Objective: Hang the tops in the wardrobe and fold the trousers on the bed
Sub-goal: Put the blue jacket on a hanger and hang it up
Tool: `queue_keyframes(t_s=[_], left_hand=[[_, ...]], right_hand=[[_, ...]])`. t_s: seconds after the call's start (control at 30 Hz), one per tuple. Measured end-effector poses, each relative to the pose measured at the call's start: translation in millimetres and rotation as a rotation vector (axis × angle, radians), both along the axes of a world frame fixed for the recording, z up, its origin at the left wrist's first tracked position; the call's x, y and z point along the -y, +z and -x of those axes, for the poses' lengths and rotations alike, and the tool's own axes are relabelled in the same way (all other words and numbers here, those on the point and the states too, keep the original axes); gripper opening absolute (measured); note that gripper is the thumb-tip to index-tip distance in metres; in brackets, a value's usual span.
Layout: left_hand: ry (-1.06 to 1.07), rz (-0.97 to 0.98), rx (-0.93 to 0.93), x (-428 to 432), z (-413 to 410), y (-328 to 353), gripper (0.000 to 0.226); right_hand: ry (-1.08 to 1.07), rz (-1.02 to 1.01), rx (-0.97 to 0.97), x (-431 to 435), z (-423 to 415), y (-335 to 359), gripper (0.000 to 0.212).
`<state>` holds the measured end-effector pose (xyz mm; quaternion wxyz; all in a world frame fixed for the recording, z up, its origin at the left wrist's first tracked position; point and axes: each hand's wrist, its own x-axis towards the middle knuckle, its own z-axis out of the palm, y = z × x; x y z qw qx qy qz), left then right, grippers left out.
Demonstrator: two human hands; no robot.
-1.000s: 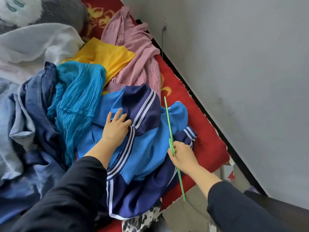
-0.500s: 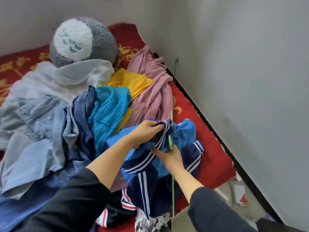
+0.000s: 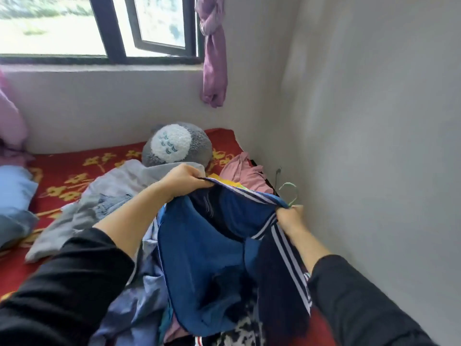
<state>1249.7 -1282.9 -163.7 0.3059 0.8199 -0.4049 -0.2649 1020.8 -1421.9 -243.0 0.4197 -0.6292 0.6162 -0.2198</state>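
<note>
A blue and navy jacket (image 3: pixel 204 258) with white stripes hangs lifted above the bed, stretched between both hands. My left hand (image 3: pixel 183 179) grips its upper edge at the left. My right hand (image 3: pixel 290 217) grips the striped edge at the right, together with a thin green hanger (image 3: pixel 289 193) whose hook sticks up beside the wall. The rest of the hanger is hidden by the hand and the cloth. A heap of clothes lies under the jacket: grey and light denim pieces (image 3: pixel 104 203), a pink top (image 3: pixel 245 172), a sliver of yellow (image 3: pixel 228 182).
The bed has a red blanket (image 3: pixel 74 171) with yellow patterns. A grey and white plush (image 3: pixel 178 144) sits at the far corner. A blue pillow (image 3: pixel 13 196) lies at the left. The grey wall (image 3: pixel 374 146) runs close on the right. A window (image 3: pixel 99 26) and purple curtain (image 3: pixel 214 53) are behind.
Both hands raised the blue jacket off the pile and spread it open. The hanger came up with my right hand. The view tilted up, bringing the window and curtain in.
</note>
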Motion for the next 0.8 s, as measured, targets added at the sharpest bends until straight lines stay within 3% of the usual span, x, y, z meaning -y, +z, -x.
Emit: queue_keyframes(t_s=[0.13,0.2,0.27,0.37,0.5,0.57,0.67,0.73,0.8], left_hand=[[-0.119,-0.234,0.247,-27,-27,4,0.020],[0.015,-0.211,0.393,-40,-39,-8,0.011],[0.200,-0.119,0.407,-51,-43,-22,0.009],[0.363,0.121,0.205,-53,-39,-15,0.015],[0.473,0.655,-0.226,-45,-35,60,0.014],[0.402,0.559,-0.357,-52,-39,89,0.015],[0.214,0.153,-0.291,-66,-52,83,0.032],[0.237,0.140,-0.281,-69,-56,64,0.049],[0.291,0.191,-0.290,-70,-53,46,0.034]], right_hand=[[0.029,0.132,0.122,7,-26,93,0.010],[0.045,0.210,0.189,8,-37,125,0.005],[0.051,0.264,0.223,4,-48,149,0.003],[0.015,0.311,0.320,6,-61,178,0.011],[-0.107,0.390,0.509,23,-71,210,0.026],[-0.032,0.500,0.432,26,-72,216,0.022],[0.171,0.529,0.153,29,-73,194,0.011],[0.277,0.422,-0.004,37,-76,153,0.026],[0.337,0.274,-0.056,42,-78,114,0.039]])
